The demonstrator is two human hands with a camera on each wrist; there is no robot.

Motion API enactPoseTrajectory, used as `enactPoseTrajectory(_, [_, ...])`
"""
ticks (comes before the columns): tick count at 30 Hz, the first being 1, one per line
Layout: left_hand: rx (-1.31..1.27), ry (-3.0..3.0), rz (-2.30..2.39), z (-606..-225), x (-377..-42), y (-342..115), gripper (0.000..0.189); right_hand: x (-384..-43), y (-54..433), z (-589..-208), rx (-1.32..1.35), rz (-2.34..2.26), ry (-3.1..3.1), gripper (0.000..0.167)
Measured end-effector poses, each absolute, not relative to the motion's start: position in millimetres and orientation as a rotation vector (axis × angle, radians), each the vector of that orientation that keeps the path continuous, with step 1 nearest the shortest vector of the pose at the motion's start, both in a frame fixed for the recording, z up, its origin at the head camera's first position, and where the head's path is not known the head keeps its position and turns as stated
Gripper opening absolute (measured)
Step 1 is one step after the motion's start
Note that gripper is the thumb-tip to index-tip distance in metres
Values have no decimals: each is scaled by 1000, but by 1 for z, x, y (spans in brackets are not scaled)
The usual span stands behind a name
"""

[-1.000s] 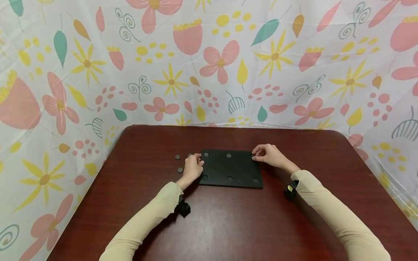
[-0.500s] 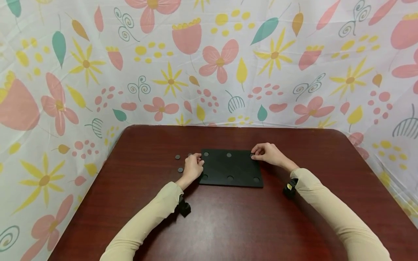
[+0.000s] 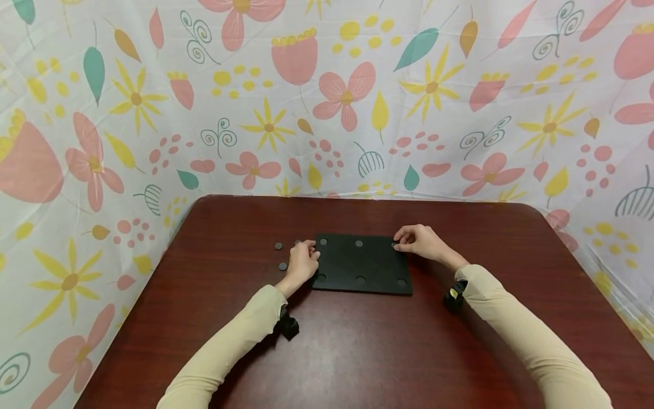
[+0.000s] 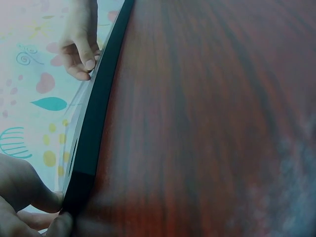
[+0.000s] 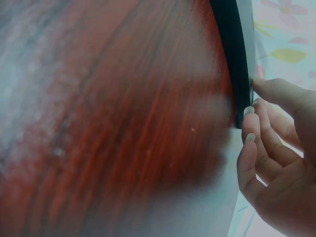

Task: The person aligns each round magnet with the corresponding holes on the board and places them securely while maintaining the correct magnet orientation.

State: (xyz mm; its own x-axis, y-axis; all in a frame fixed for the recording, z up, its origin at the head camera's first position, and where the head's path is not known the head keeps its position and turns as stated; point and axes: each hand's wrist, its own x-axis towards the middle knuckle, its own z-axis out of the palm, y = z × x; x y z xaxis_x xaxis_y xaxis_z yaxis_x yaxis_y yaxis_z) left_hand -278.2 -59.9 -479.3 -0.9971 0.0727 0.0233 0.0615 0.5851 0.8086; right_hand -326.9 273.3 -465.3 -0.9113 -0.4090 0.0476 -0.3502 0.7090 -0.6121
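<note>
A flat black board (image 3: pixel 363 261) with round recesses along its far and near edges lies on the table. My left hand (image 3: pixel 302 262) grips the board's left edge, thumb and fingers meeting at its side in the left wrist view. At the far right corner my right hand (image 3: pixel 423 243) pinches a small grey disc (image 3: pixel 395 245) at the recess there, its other fingers against the board's edge in the right wrist view. A grey disc (image 3: pixel 323 242) sits in the far left recess and another disc (image 3: pixel 359 243) in the far middle one. The near recesses show dark.
Left of the board, loose grey discs lie on the brown table (image 3: pixel 347 352): one disc (image 3: pixel 278 246) farther back, another disc (image 3: pixel 283 266) nearer, and one partly hidden behind my left hand. A flower-printed cloth (image 3: pixel 327 113) hangs behind the table and along its left side.
The disc under my right fingertips looks flatter and shows more of its face than one second ago. My left hand and the board stay in place.
</note>
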Motion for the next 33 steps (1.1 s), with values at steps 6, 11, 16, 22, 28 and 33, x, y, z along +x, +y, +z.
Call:
enactPoseTrajectory(6, [131, 2796, 1408, -482, -278, -59, 36, -323, 273, -465, -610, -983, 2818, 15])
enactPoseTrajectory(11, [137, 2793, 1407, -482, -278, -59, 36, -316, 271, -464, -532, -1024, 2862, 13])
enactPoseTrajectory(16, [141, 2792, 1409, -481, -277, -60, 36, -307, 266, -461, -350, -1076, 2919, 17])
enactPoseTrajectory(22, [147, 2793, 1417, -482, -277, -61, 37, -294, 258, -460, -209, -1081, 2972, 25])
enactPoseTrajectory(28, [165, 2804, 1404, -482, -277, -61, 36, -284, 250, -460, -135, -1060, 2992, 27])
enactPoseTrajectory(33, [168, 2811, 1397, -481, -278, -61, 36, -280, 245, -458, -82, -1009, 3021, 28])
